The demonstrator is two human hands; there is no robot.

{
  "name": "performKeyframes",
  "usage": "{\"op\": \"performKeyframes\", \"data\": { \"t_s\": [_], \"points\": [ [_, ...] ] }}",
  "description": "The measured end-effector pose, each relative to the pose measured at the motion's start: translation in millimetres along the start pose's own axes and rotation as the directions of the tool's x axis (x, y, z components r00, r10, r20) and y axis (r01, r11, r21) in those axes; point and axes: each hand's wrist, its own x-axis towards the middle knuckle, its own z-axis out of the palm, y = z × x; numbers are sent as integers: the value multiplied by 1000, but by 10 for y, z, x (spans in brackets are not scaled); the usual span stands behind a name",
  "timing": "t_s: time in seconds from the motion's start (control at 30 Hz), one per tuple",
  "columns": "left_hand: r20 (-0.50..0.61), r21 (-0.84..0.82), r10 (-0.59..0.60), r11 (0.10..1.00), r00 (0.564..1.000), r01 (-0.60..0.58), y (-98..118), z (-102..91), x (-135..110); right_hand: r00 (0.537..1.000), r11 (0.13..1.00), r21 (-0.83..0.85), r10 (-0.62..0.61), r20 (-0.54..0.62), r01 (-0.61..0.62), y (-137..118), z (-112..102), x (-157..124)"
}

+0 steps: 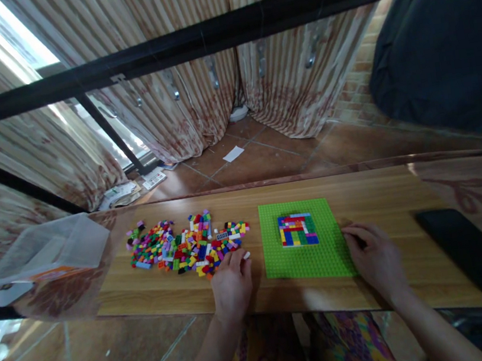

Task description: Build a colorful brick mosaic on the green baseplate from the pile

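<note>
My left hand point(232, 286) is closed, with a small white brick point(247, 255) pinched at its fingertips, just in front of the pile of loose colored bricks point(196, 247). To its right lies a green studded baseplate point(274, 259). On the plate stands a low, roughly square build of multicolored bricks point(298, 230). At the plate's right edge rests my right hand point(374, 254), its fingers curled and thumb near the forefinger. Whether anything sits in those fingers is hidden.
A clear plastic bin point(48, 249) stands at the far left. On the right lies a long black object point(475, 249), resembling a phone. A black metal bar point(212, 41) crosses above the wooden board point(373, 198), before striped curtains point(181, 9).
</note>
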Motion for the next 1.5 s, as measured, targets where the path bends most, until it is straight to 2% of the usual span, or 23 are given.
{"op": "performKeyframes", "data": {
  "t_s": [0.17, 0.33, 0.47, 0.6, 0.7, 0.8, 0.93, 1.03, 1.2, 1.3, 1.4, 1.5],
  "points": [
    [-19, 74, -22, 997, 1000, 24, 16, -96, 193, 1000, 1000, -5, -2, 5, 2, 10, 7, -3],
    [35, 193, -49, 980, 998, 41, 62, -90, 371, 1000, 1000, -9, 9, 10, -9, 9, 9, 5],
    [33, 251, -72, 966, 997, 61, 87, -47, 429, 1000, 1000, 6, 7, 20, -7, 0, 11, 12],
    [18, 232, -37, 972, 999, 32, 119, -84, 440, 1000, 1000, 17, 7, 7, -7, 1, 29, 11],
    [41, 122, -30, 992, 999, 24, 186, -131, 464, 1000, 1000, 21, -4, 1, 4, 13, 45, 7],
    [83, -117, 2, 993, 997, 8, 278, -118, 547, 1000, 1000, 25, -1, 4, 1, 19, 51, 5],
    [161, -430, 73, 903, 984, 3, 372, 9, 724, 1000, 1000, 16, 8, -1, -8, 4, 47, 8],
    [166, -501, 87, 866, 982, 8, 418, 103, 832, 1000, 1000, 14, 14, -6, -14, -10, 49, 11],
    [150, -439, 127, 897, 981, -50, 519, 140, 906, 1000, 999, 40, 10, -18, -9, -15, 57, 16],
    [177, -357, 180, 928, 968, -107, 604, 142, 947, 1000, 999, 41, 10, -15, -9, -21, 50, 18],
    [242, -245, 256, 949, 936, -196, 702, 166, 1029, 1000, 999, 40, 20, 2, -20, -35, 37, 24],
    [329, -118, 333, 943, 884, -311, 789, 204, 1139, 1000, 999, 46, 27, 11, -28, -51, 29, 31]
  ]
}}
